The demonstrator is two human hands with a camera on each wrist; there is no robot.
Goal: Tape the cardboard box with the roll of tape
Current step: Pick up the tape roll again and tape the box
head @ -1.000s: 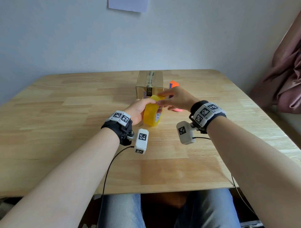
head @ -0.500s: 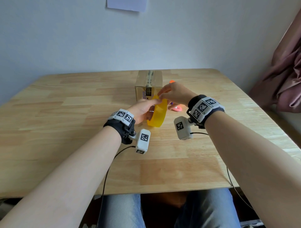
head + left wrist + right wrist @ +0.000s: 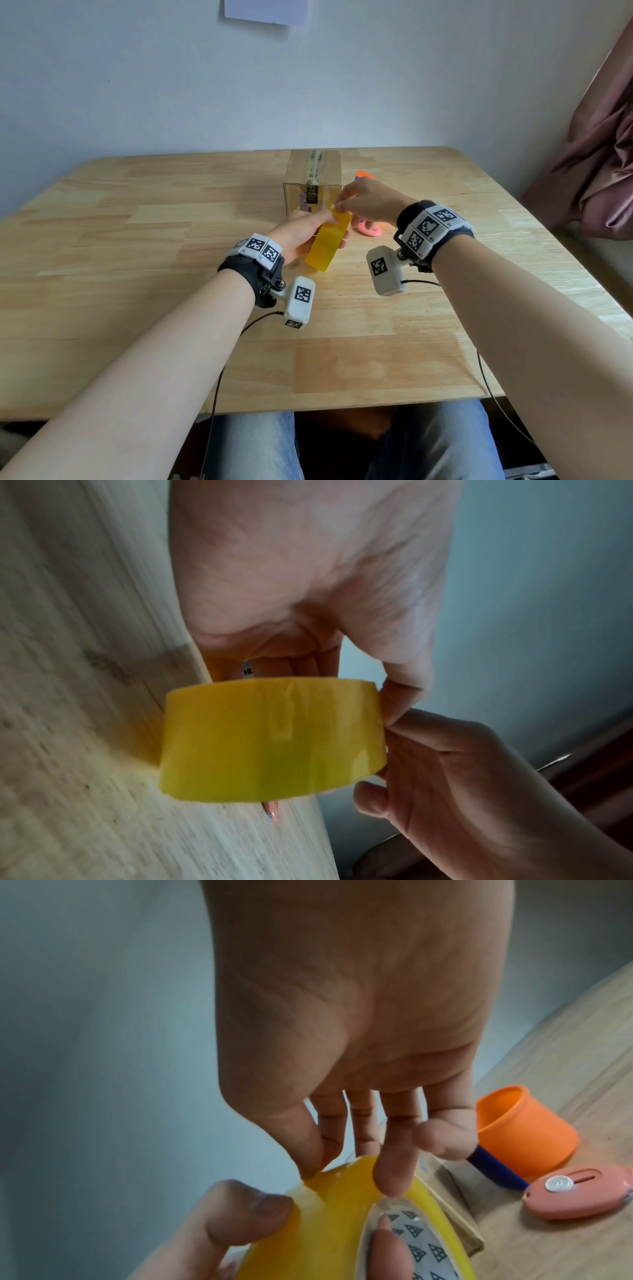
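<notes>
The yellow roll of tape (image 3: 325, 245) stands on edge just above the table, a little in front of the cardboard box (image 3: 313, 178). My left hand (image 3: 308, 229) grips the roll, thumb on its outer face and fingers through the core. In the left wrist view the roll (image 3: 270, 739) fills the middle, with the left thumb at its right rim. My right hand (image 3: 346, 205) pinches the roll's outer layer at the top; the right wrist view shows its thumb tip (image 3: 308, 1172) on the yellow band (image 3: 342, 1218). An older strip of tape runs along the box's top.
A pink pocket cutter (image 3: 578, 1194) lies on the table (image 3: 137, 240) right of the roll, beside an orange cup (image 3: 524, 1129) lying on its side with a blue piece under it. A curtain (image 3: 599, 154) hangs at the right. The table's near edge lies just above my knees.
Both hands and the roll have shifted slightly forward toward the box. The roll has turned more edge-on, and my right fingertips have closed on its top.
</notes>
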